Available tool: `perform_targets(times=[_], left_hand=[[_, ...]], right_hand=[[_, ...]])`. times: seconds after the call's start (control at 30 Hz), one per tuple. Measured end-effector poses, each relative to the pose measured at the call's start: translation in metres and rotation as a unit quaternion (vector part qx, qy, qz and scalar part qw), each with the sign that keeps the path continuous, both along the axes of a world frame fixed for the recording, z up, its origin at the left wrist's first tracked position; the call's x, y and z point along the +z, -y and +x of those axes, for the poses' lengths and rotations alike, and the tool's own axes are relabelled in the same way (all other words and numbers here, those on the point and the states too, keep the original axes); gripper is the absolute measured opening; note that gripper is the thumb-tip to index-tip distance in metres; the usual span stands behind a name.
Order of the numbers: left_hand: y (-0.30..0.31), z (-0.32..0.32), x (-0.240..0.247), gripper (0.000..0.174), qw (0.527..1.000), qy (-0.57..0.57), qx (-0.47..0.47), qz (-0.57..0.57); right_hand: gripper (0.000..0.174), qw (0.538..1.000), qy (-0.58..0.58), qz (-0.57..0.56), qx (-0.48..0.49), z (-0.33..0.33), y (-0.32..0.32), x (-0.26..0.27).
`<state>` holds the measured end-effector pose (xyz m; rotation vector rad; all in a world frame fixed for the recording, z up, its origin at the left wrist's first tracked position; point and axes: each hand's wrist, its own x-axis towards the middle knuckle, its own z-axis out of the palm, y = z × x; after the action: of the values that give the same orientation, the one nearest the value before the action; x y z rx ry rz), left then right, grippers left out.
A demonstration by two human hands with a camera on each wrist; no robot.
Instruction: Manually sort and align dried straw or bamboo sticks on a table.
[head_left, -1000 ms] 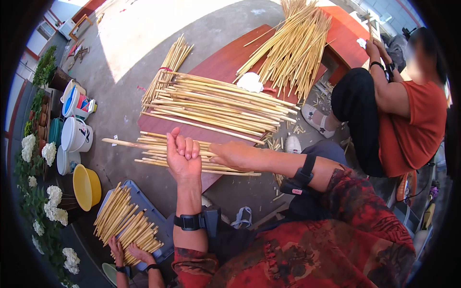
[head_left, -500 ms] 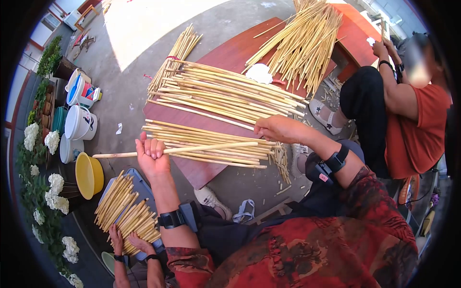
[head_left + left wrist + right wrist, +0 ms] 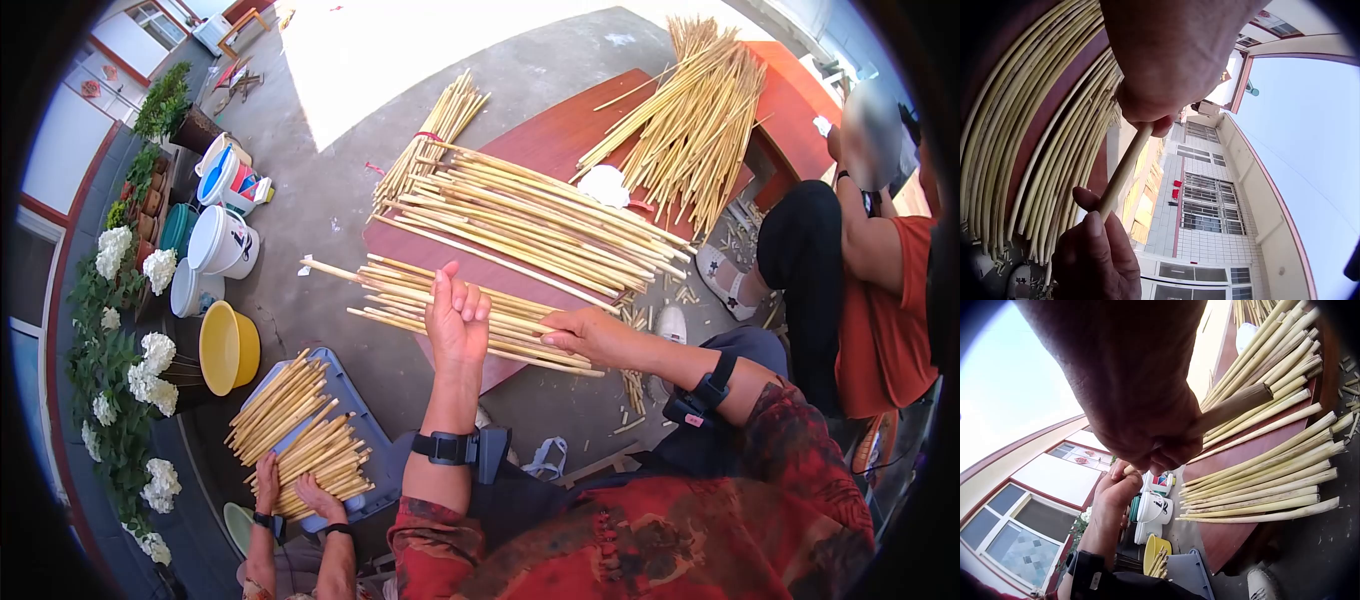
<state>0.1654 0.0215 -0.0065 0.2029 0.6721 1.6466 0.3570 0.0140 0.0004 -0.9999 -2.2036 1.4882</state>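
Note:
A pale yellow cut stalk [image 3: 338,270] runs across both hands above a row of similar stalks [image 3: 400,318]. The left hand [image 3: 460,318] has its fingers curled round it, palm side up, and the stalk's left end sticks out past it. To its right, the right hand [image 3: 590,337] grips the same stalk. The left wrist view shows the bare stalk [image 3: 1124,178] between the hands, with thumb and fingers pinching it at the lower end. In the right wrist view, the stalk's cut end [image 3: 1241,407] juts out beyond the right hand [image 3: 1163,440].
A larger row of stalks [image 3: 540,220] lies on the red-brown board [image 3: 600,110], with a loose heap [image 3: 690,130] behind. At lower left, another person's hands [image 3: 315,495] rest on stalks over a blue tray [image 3: 365,430]. A yellow basin [image 3: 228,345] and white buckets [image 3: 225,245] stand left. Someone sits at right [image 3: 885,300].
The right hand has come from beyond the stalk's right end half a second ago to grip the stalk closer to the left hand. The head view has swung left.

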Motion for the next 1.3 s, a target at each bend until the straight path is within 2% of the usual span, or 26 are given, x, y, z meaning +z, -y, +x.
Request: perform_targets(times=[0.03, 0.07, 0.23, 0.27, 0.3, 0.37, 0.43, 0.5, 0.57, 0.67, 0.73, 0.97, 1.03, 1.07, 1.1, 1.17, 1.2, 1.27, 1.3], left_hand=[[-0.002, -0.008, -0.001, 0.024, 1.000, -0.002, 0.006, 0.005], [-0.005, -0.019, -0.003, 0.025, 0.999, 0.010, 0.042, -0.001], [-0.005, -0.059, 0.006, 0.028, 0.986, 0.003, 0.162, -0.031], [-0.002, -0.066, 0.008, 0.027, 0.988, -0.003, 0.155, 0.023], [-0.001, -0.066, 0.008, 0.027, 0.987, -0.003, 0.159, 0.025], [0.000, -0.058, 0.020, 0.028, 0.982, -0.001, 0.189, 0.012], [0.005, -0.054, 0.014, 0.030, 0.987, -0.013, 0.158, 0.021], [0.008, -0.033, 0.021, 0.032, 0.993, -0.066, 0.097, 0.030], [0.008, -0.030, 0.016, 0.031, 0.993, -0.066, 0.088, 0.053], [0.007, -0.033, 0.015, 0.032, 0.992, -0.055, 0.101, 0.055], [0.007, -0.036, 0.012, 0.032, 0.992, -0.048, 0.108, 0.054], [0.004, -0.051, 0.007, 0.031, 0.985, -0.072, 0.147, 0.047], [0.003, -0.061, 0.006, 0.031, 0.983, -0.065, 0.165, 0.044], [0.003, -0.062, 0.009, 0.031, 0.984, -0.054, 0.163, 0.038], [0.001, -0.065, 0.007, 0.031, 0.986, -0.048, 0.154, 0.046], [-0.001, -0.073, 0.002, 0.031, 0.977, -0.056, 0.202, 0.031], [-0.003, -0.074, 0.002, 0.031, 0.980, -0.050, 0.189, 0.041], [-0.005, -0.072, 0.004, 0.032, 0.972, -0.030, 0.231, 0.032], [-0.007, -0.065, 0.005, 0.032, 0.974, -0.027, 0.220, 0.039]], right_hand=[[0.020, 0.996, -0.026, 0.078, -0.025, 0.003, 0.000, -0.001], [0.020, 0.989, 0.012, 0.143, -0.030, 0.008, -0.002, -0.006], [0.021, 0.973, 0.058, 0.222, -0.021, 0.029, -0.010, 0.005], [0.022, 0.986, 0.064, 0.151, -0.015, 0.034, -0.010, 0.002], [0.023, 0.994, 0.070, 0.080, -0.010, 0.037, -0.010, -0.002], [0.025, 0.996, 0.045, 0.077, 0.009, 0.036, -0.008, -0.003], [0.026, 0.991, 0.080, -0.108, 0.012, 0.033, -0.005, 0.005], [0.026, 0.989, 0.075, -0.127, 0.008, 0.031, -0.005, 0.013], [0.025, 0.987, 0.069, -0.143, 0.003, 0.027, -0.005, 0.017], [0.024, 0.993, 0.080, -0.091, 0.002, 0.023, 0.000, 0.017], [0.023, 0.998, 0.055, -0.003, 0.003, 0.022, 0.004, 0.012], [0.021, 0.995, 0.075, 0.059, -0.005, 0.015, 0.011, 0.017], [0.022, 0.986, 0.101, 0.133, -0.004, 0.016, 0.014, 0.013], [0.024, 0.974, 0.094, 0.205, -0.012, 0.017, 0.016, 0.007], [0.024, 0.972, 0.099, 0.213, -0.022, 0.016, 0.018, 0.009], [0.025, 0.964, 0.111, 0.240, -0.029, 0.013, 0.021, 0.015], [0.025, 0.961, 0.118, 0.248, -0.042, 0.012, 0.021, 0.017], [0.025, 0.961, 0.115, 0.250, -0.019, 0.010, 0.020, 0.019], [0.025, 0.959, 0.118, 0.255, -0.030, 0.009, 0.020, 0.017]])
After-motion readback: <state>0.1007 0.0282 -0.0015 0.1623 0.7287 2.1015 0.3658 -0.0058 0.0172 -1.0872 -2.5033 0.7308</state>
